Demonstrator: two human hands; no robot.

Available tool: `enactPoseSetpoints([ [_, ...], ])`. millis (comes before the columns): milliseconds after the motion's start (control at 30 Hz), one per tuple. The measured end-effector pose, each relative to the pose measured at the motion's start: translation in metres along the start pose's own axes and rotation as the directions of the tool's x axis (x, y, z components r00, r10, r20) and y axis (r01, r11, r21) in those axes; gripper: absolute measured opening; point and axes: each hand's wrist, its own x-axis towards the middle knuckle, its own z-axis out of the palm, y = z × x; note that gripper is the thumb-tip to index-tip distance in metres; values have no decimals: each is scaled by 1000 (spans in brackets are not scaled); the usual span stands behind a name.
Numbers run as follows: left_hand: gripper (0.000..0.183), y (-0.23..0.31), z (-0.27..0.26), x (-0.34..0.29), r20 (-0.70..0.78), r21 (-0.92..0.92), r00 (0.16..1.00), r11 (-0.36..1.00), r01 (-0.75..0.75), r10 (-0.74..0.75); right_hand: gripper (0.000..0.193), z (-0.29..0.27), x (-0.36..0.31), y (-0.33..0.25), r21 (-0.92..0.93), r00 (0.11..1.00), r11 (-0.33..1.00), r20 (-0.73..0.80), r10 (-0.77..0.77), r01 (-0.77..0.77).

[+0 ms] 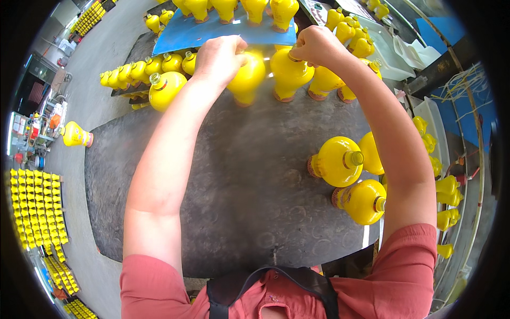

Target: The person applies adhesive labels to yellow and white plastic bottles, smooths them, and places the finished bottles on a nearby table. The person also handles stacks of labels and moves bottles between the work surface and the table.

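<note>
Both my arms reach to the far side of a dark table [234,175]. My left hand [219,57] is closed at the top of a yellow vase-shaped bottle [248,80], whose neck it hides; that bottle is blurred. My right hand [317,47] pinches the neck of another yellow bottle [290,75], which looks upright. Just right of it, below my right wrist, are more yellow bottles [325,82]. A single yellow bottle [167,91] with a bare clear neck stands left of my left forearm.
A blue board [260,36] bearing several yellow bottles lies beyond my hands. Yellow bottles [340,162] cluster at the table's right, partly behind my right arm. One bottle [77,134] stands at the left edge. Stacked rows of yellow bottles [37,210] line the floor at far left.
</note>
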Motion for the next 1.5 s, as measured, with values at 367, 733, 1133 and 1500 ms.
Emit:
enactPoseSetpoints([
  [367, 34, -9, -8, -11, -126, 39, 988, 996, -80, 84, 31, 6, -3, -10, 65, 996, 995, -36, 77, -75],
  [733, 35, -115, -86, -66, -78, 162, 945, 931, 326, -317, 48, 11, -14, -11, -75, 993, 996, -109, 49, -57],
  [1133, 35, -88, -77, -50, -108, 120, 966, 962, 247, -234, 46, -30, -95, -40, -202, 917, 979, -386, -97, 18],
  [1500, 34, -74, -51, -38, -105, 112, 981, 978, 177, -165, 40, -34, -176, -36, -87, 944, 994, -316, -94, 70],
])
